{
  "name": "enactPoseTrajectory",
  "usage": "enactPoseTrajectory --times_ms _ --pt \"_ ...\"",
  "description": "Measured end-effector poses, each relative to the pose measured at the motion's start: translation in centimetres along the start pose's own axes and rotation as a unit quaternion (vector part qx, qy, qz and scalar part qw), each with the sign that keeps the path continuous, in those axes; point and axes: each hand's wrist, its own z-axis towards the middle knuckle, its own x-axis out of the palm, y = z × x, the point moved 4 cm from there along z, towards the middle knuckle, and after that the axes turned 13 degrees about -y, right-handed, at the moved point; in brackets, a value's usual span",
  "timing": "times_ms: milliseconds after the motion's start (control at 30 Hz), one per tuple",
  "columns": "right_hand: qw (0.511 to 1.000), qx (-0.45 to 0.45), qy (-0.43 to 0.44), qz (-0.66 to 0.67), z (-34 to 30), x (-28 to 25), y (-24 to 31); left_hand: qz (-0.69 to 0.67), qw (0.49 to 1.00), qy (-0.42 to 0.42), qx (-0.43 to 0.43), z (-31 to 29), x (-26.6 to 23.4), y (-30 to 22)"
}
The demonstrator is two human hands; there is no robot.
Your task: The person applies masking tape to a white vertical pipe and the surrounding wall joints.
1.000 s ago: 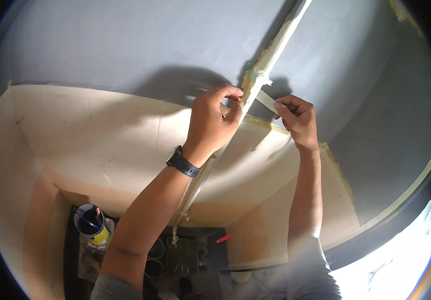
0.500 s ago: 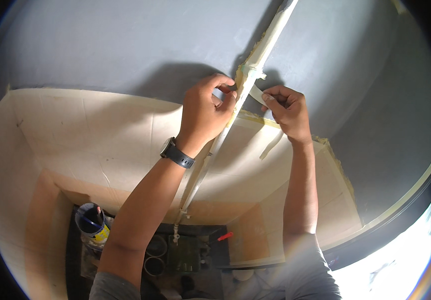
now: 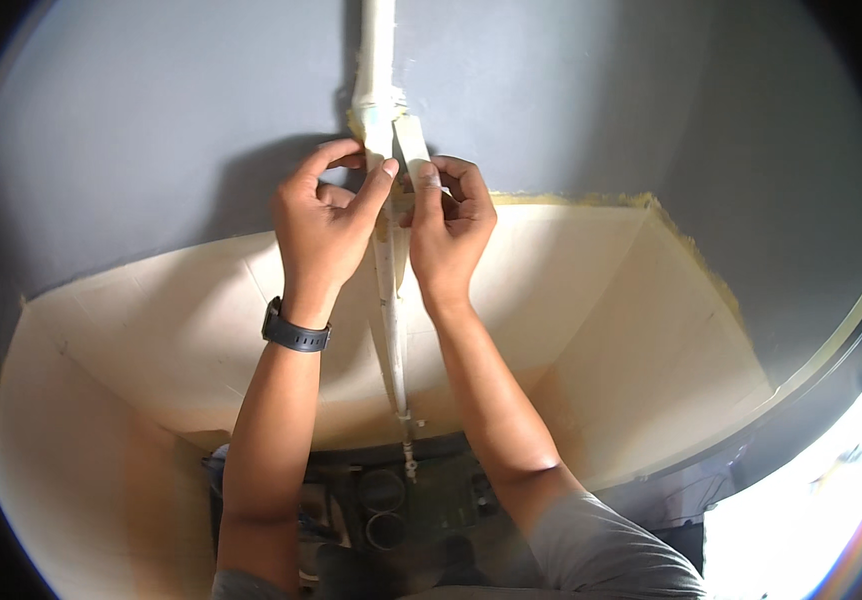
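A cream-white pipe (image 3: 377,55) runs down the grey wall, with yellowish tape edges around its joint. My left hand (image 3: 319,225), with a dark-strapped watch (image 3: 295,330) on the wrist, curls around the pipe just below the joint, thumb across its front and index finger at its left side. To the right of the pipe, my right hand (image 3: 453,235) pinches a strip of pale masking tape (image 3: 411,142) between thumb and fingers. The tape's upper end reaches up beside the joint; its lower part is partly hidden by the hand.
Cream tiles (image 3: 591,260) cover the lower wall, bordered along the top by ragged yellowish tape (image 3: 571,199). Below, a tap (image 3: 410,468) ends the pipe above dark round containers (image 3: 383,492). Bright light enters at the lower right.
The view has shifted, so the pipe now stands nearly upright in it. My right hand has come closer to the pipe and my left hand, bringing the tape strip alongside the pipe.
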Motion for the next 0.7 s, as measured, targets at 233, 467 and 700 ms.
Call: enactPoseTrajectory --times_ms 233,467,700 --pt "0.998 -0.003 -0.066 -0.001 -1.3 0.4 -0.2 0.097 0.995 0.029 -0.004 0.0 0.4 -0.4" --pt "0.995 0.078 -0.058 -0.011 -0.8 0.7 -0.1 0.026 0.998 -0.040 -0.040 0.3 -0.7 -0.4" --pt "0.993 0.089 -0.067 -0.039 -1.7 1.5 0.7 0.096 0.985 -0.074 0.125 1.6 -0.9 0.5"
